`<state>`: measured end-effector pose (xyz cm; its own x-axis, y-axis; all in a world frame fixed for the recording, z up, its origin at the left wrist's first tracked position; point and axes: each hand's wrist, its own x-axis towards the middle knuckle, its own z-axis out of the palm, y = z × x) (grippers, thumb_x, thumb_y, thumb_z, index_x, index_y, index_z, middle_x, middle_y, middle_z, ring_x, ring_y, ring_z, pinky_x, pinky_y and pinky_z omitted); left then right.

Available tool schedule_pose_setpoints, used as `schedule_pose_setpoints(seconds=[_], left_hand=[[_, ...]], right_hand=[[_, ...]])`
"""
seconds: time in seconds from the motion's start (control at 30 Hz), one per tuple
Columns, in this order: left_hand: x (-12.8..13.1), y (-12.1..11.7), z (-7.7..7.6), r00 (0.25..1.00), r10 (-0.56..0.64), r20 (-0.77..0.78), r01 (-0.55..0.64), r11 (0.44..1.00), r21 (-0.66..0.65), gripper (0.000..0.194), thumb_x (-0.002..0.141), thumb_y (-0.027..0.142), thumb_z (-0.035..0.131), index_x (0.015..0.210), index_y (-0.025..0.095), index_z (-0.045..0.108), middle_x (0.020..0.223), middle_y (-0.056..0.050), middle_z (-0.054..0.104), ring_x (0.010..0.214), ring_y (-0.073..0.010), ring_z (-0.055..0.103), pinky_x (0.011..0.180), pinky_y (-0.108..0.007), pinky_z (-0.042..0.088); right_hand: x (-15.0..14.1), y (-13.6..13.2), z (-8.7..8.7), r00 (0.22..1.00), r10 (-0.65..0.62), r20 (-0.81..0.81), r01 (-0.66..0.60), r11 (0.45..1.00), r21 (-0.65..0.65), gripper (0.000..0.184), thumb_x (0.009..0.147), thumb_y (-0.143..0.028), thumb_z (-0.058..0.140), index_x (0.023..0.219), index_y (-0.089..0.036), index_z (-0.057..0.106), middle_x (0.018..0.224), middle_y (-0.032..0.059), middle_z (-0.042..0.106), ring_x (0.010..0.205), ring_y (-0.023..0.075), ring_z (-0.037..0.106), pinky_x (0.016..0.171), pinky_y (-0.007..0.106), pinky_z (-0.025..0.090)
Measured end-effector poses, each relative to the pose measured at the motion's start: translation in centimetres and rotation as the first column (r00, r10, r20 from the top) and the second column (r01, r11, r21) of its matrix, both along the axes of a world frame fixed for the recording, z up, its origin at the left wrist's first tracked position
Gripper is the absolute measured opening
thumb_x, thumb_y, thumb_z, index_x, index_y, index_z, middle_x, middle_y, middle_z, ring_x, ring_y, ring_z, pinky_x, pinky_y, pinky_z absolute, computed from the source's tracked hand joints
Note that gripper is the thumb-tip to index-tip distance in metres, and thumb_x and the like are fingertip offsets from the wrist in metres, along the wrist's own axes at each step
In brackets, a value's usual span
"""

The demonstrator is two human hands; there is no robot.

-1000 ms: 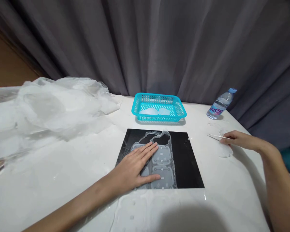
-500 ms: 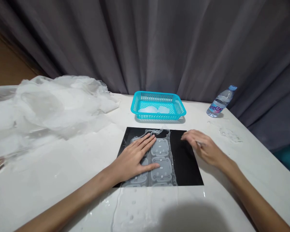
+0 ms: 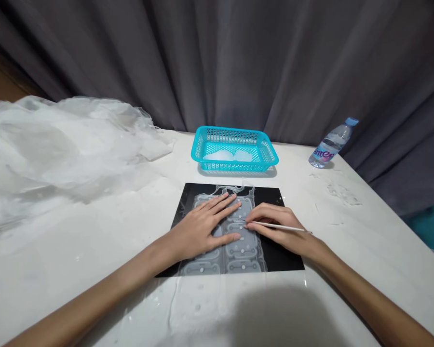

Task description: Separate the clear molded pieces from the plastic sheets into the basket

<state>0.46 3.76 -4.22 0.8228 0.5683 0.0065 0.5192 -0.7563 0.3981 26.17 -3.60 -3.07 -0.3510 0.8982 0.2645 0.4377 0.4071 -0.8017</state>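
Observation:
A translucent sheet [image 3: 243, 248] with rounded rectangular moulded panels lies over a black board [image 3: 280, 255], and its lower part runs past the board's front edge onto the table. My left hand [image 3: 204, 229] rests flat on the sheet, fingers spread, covering part of the left panels. Pinched in my right hand [image 3: 280, 226] is a thin pale stick-like tool [image 3: 284, 226]. The tool's tip is at the right column of panels, close to my left fingers. Whether the tip touches the sheet is too small to tell.
A turquoise basket [image 3: 235, 167] holding white translucent pieces stands behind the board. A water bottle [image 3: 332, 143] is at the back right, with clear scraps [image 3: 343, 193] in front of it. A large heap of translucent sheets [image 3: 68, 144] covers the left of the white table [image 3: 130, 241].
My right hand has moved left from the board's right edge onto the sheet, bringing the tool's tip to the panels. My left hand stays flat on the sheet. The view has tilted slightly.

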Motion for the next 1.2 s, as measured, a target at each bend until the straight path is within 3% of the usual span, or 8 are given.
schedule_pose_setpoints(seconds=[0.23,0.5,0.7,0.93,1.2], left_hand=[[0.6,-0.4,-0.3,0.994,0.025,0.102,-0.034,0.996,0.085,0.072,0.101,0.066,0.052,0.157,0.021,0.049,0.167,-0.009,0.042,0.155,-0.029,0.039,0.128,-0.048,0.032],[1.0,-0.3,-0.8,0.975,0.026,0.219,-0.014,0.998,-0.055,0.065,0.1,0.062,0.059,0.151,0.022,0.056,0.156,-0.007,0.057,0.148,-0.0267,0.05,0.125,-0.044,0.039],[0.9,-0.5,-0.6,0.972,0.048,0.23,-0.031,0.997,-0.078,0.065,0.099,0.061,0.062,0.152,0.025,0.055,0.155,-0.006,0.059,0.147,-0.0281,0.051,0.123,-0.045,0.04],[0.8,-0.1,-0.7,0.989,-0.028,0.142,0.027,1.0,0.007,0.063,0.101,0.059,0.058,0.154,0.025,0.053,0.166,-0.007,0.045,0.15,-0.03,0.047,0.125,-0.048,0.038],[0.7,0.1,-0.8,0.986,-0.041,0.161,0.043,0.999,-0.006,0.064,0.102,0.058,0.057,0.156,0.026,0.05,0.167,-0.007,0.043,0.152,-0.0302,0.045,0.125,-0.048,0.037]], right_hand=[[0.4,1.0,-0.6,0.997,0.017,0.078,-0.015,0.999,-0.034,0.006,0.1,-0.027,0.069,0.099,-0.024,0.074,0.103,0.0039,0.075,0.1,0.0211,0.069,0.094,0.036,0.053],[0.5,1.4,-0.9,0.999,0.032,0.039,-0.03,0.998,-0.062,0.007,0.1,-0.028,0.069,0.101,-0.023,0.074,0.106,0.0042,0.075,0.104,0.0214,0.069,0.096,0.036,0.052],[0.4,1.4,-0.8,0.997,0.054,0.058,-0.051,0.998,-0.044,0.007,0.101,-0.027,0.067,0.102,-0.024,0.074,0.107,0.0036,0.075,0.106,0.0214,0.069,0.097,0.037,0.052],[0.9,1.4,-0.4,0.998,0.051,0.049,-0.047,0.996,-0.078,0.006,0.1,-0.027,0.069,0.099,-0.024,0.073,0.105,0.0036,0.074,0.1,0.0201,0.07,0.093,0.035,0.054],[0.8,1.4,-0.6,0.996,0.077,0.044,-0.075,0.996,-0.051,0.008,0.101,-0.029,0.067,0.102,-0.024,0.073,0.108,0.0041,0.075,0.105,0.0209,0.07,0.098,0.036,0.053]])
